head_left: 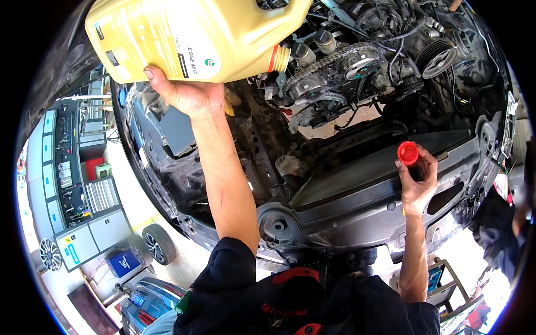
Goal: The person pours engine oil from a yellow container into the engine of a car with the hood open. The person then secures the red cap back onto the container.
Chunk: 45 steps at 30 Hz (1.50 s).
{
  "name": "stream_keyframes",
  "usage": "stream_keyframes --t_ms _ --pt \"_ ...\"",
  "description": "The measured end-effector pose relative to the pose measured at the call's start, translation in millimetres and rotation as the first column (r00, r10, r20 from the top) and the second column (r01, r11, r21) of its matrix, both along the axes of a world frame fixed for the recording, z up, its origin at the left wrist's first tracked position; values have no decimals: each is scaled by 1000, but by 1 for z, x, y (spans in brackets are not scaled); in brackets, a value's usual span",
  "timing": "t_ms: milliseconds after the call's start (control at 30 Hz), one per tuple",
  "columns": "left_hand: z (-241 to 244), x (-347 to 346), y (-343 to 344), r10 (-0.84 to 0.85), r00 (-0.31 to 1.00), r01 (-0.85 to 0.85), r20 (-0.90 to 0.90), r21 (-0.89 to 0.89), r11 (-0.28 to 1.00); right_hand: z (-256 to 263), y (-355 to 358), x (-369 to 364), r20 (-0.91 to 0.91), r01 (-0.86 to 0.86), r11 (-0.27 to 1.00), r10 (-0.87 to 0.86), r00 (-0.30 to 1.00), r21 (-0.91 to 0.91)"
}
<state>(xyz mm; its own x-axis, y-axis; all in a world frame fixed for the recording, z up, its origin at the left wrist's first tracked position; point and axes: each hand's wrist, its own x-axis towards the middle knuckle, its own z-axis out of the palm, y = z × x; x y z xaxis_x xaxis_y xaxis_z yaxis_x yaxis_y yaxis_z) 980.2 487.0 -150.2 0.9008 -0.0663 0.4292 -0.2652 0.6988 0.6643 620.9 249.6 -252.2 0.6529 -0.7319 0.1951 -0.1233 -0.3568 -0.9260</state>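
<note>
My left hand (184, 92) holds up a large gold Castrol Edge engine oil jug (159, 42) from below. The jug lies tilted on its side, and its uncapped threaded neck (282, 58) points right toward the engine. Between the thumb and fingers of my right hand (421, 180) is a red screw cap (408, 153), its hollow side facing me. That hand is above the radiator support panel (347, 213). Beyond the jug's neck sits the exposed engine (326, 71), with a timing chain (331, 56) running around two camshaft sprockets (362, 67).
A ribbed belt pulley (437, 58) and hoses are at the engine's right. On the left stand a tool cabinet (111, 228), a wheel with tire (159, 245) and a blue box (121, 263). Another person (496, 230) in dark clothing is at the right edge.
</note>
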Motion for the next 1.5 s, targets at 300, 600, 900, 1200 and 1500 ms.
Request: stream_keyframes --t_ms 300,600,900,1200,1500 --pt "5 -3 -8 17 1000 -17 3 24 1000 6 2 1 -26 6 1000 -6 1000 1" --pt "6 -2 -12 -8 1000 8 0 33 999 8 2 0 -39 4 1000 -4 999 -1" --pt "11 1 -26 -58 998 58 6 16 998 7 2 0 -22 17 999 -17 1000 35" --pt "18 5 -55 -73 997 72 32 46 996 9 1 0 -5 8 1000 -8 1000 21" --pt "27 8 -90 -135 986 130 93 63 990 8 0 -2 30 -2 998 0 1000 55"
